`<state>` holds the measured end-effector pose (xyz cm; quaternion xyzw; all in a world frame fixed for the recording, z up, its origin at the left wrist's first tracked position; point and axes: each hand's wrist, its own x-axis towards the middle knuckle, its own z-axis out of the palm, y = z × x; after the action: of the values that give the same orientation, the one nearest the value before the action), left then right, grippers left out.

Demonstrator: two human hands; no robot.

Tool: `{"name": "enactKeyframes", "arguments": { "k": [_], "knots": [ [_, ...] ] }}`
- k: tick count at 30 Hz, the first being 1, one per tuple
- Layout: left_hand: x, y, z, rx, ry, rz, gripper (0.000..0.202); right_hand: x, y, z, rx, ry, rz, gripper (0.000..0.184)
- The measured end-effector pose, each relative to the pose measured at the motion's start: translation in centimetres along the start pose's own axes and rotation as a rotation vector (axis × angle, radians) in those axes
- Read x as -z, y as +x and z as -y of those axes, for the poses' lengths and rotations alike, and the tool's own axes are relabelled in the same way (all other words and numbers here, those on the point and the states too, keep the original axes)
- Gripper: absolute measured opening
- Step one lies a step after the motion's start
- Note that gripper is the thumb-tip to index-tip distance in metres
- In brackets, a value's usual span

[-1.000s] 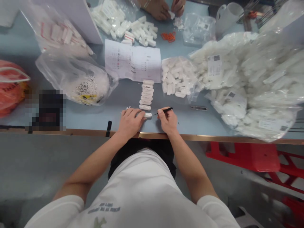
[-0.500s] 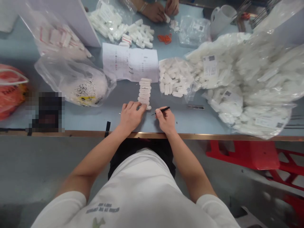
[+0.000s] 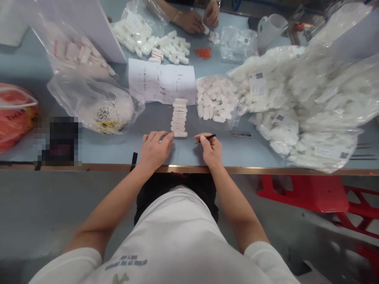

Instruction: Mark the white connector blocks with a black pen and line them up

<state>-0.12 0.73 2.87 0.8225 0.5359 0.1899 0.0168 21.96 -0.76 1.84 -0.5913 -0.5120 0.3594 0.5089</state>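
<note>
My left hand (image 3: 154, 150) lies flat on the blue-grey table (image 3: 118, 146), fingers stretched out, its fingertips just left of the near end of a column of small white pieces (image 3: 179, 117). My right hand (image 3: 211, 149) is closed on thin black tweezers (image 3: 207, 138) whose tips point left toward that column, a short gap away. A printed paper sheet (image 3: 162, 83) lies beyond the column. An open clear bag of loose white pieces (image 3: 215, 98) sits to the column's right.
Big clear bags of white parts (image 3: 310, 102) pile up at right. A clear bag with printed labels (image 3: 103, 106) and an orange bag (image 3: 13, 114) lie left. Across the table another person's hands (image 3: 195, 17) work beside white pieces (image 3: 154, 37), orange bits (image 3: 203, 52) and a mug (image 3: 271, 27).
The nearest white piece, a second ago lying apart below the column, now sits against its near end. My left hand has drawn back to the left; my right hand has hardly moved.
</note>
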Motion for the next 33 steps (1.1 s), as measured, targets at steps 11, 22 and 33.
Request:
{"name": "enactKeyframes", "arguments": {
  "k": [11, 22, 33],
  "knots": [
    [-0.5, 8.7, 5.1, 0.125, 0.069, 0.101, 0.040, 1.0, 0.6, -1.5, 0.182, -0.387, 0.050, 0.032],
    [-3.1, 14.7, 4.6, 0.043, 0.154, 0.286, 0.030, 0.8, 0.9, -1.9, 0.218, -0.418, 0.064, 0.028],
    [0.5, 8.2, 5.1, 0.101, 0.233, 0.339, 0.028, 4.2, 4.3, -1.9, 0.231, -0.651, -0.045, 0.039]
  ]
}}
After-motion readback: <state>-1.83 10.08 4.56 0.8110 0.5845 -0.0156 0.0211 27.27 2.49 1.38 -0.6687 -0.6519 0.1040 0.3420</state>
